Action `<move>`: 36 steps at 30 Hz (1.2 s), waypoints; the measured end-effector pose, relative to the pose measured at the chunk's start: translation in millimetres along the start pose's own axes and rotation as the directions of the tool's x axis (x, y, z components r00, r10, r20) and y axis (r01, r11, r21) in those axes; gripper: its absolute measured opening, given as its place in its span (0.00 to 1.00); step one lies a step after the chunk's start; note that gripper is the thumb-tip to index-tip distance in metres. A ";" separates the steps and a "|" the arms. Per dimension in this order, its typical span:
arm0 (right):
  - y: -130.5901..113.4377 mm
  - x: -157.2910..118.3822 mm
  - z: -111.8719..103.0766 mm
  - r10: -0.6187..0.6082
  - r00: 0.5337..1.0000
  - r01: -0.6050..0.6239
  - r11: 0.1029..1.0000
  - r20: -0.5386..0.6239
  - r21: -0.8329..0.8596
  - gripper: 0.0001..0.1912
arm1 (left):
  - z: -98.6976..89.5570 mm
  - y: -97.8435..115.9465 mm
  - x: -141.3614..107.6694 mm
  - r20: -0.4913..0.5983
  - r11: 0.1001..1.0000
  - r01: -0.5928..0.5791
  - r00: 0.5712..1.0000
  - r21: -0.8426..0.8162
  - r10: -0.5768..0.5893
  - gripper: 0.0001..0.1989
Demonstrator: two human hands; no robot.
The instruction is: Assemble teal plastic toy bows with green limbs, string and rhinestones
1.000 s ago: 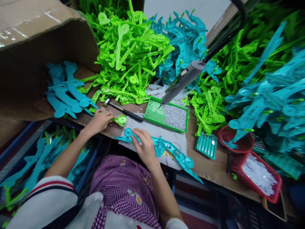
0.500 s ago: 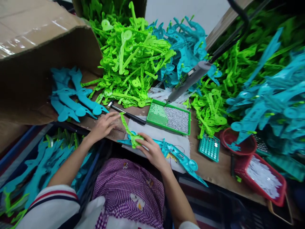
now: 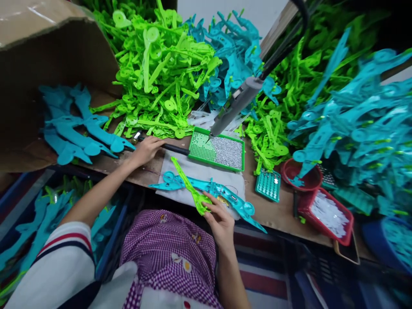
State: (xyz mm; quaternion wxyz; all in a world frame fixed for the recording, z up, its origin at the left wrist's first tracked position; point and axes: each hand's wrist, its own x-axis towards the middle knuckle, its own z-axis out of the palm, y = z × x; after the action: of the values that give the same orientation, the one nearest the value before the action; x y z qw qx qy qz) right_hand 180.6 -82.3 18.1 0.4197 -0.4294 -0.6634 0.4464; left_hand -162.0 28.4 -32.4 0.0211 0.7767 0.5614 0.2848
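My left hand [image 3: 148, 149] is closed over the shaft of a small hammer [image 3: 175, 149]. The hammer's metal head shows to the left of the fingers, and its black handle points right toward the green tray. In my right hand [image 3: 220, 219] is a long bright green plastic piece [image 3: 189, 184], pinched at its wider lower end and slanting up to the left. Beneath that piece, a turquoise plastic part [image 3: 230, 197] lies on a whitish cloth [image 3: 170, 165] at the table's front edge. A thin wire and a yellow bit show in the turquoise part.
A green tray [image 3: 243, 161] holds small metal pins. A grey electric screwdriver [image 3: 236, 105] hangs over it. Piles of green parts [image 3: 161, 73] and turquoise parts [image 3: 360, 111] stand behind. At right are a teal tray [image 3: 268, 185], a red bowl [image 3: 302, 180] and a red bin [image 3: 349, 227].
My left hand has moved from the green piece's tip to the hammer, which has shifted slightly. My right hand has drawn the green piece a little right and toward me. The view has shifted.
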 end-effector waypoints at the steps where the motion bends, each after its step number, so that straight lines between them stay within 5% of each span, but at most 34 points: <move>1: 2.2 2.0 3.3 0.006 1.000 -0.006 1.000 -0.003 0.000 0.08 | 3.9 2.4 7.6 0.002 1.000 0.005 1.000 -0.015 -0.005 0.16; 6: 5.6 18.0 10.8 0.000 1.000 0.000 1.000 -0.015 -0.032 0.09 | 11.2 27.7 35.4 -0.025 0.994 0.071 0.997 -0.082 -0.073 0.15; 8: 4.3 19.2 0.6 -0.003 1.000 0.004 0.998 0.002 -0.057 0.09 | -1.5 38.2 16.3 -0.034 0.990 0.095 0.994 -0.104 -0.099 0.14; 11: 4.4 22.8 -14.0 -0.010 0.998 0.015 0.998 0.067 -0.065 0.09 | -23.2 46.5 -38.3 0.161 0.987 0.103 0.983 -0.122 -0.082 0.11; 14: 8.7 42.6 -6.1 -0.054 0.981 0.066 0.996 0.188 -0.060 0.09 | -30.0 48.0 -81.7 0.211 0.983 0.170 0.966 -0.075 -0.151 0.09; 18: 16.6 83.9 27.7 -0.135 0.914 0.170 0.984 0.382 -0.059 0.12 | -29.1 62.0 -98.9 0.102 0.980 0.199 0.975 0.013 -0.199 0.11; 23: 20.7 111.8 56.0 -0.151 0.828 0.287 0.942 0.540 -0.176 0.25 | -47.9 109.7 -124.3 0.021 0.991 0.121 0.993 -0.051 -0.120 0.09; 26: 22.3 119.1 69.1 -0.131 0.757 0.365 0.897 0.640 -0.249 0.27 | -45.8 128.1 -139.7 0.004 0.976 0.208 0.978 -0.056 -0.208 0.14; 30: 24.0 123.1 75.2 -0.099 0.688 0.418 0.863 0.719 -0.282 0.25 | -22.3 126.0 -144.3 -0.106 0.891 0.440 0.886 -0.109 -0.451 0.16; 36: 18.4 127.2 75.3 -0.075 0.633 0.437 0.856 0.771 -0.276 0.25 | -10.4 116.9 -138.7 -0.153 0.872 0.421 0.872 -0.248 -0.464 0.11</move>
State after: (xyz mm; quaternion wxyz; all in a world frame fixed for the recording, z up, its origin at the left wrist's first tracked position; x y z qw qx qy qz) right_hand 77.9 24.7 3.8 0.0687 -0.1935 -0.9129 0.3529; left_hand -95.0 -140.3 -40.5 0.1081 0.5861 0.6914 0.4083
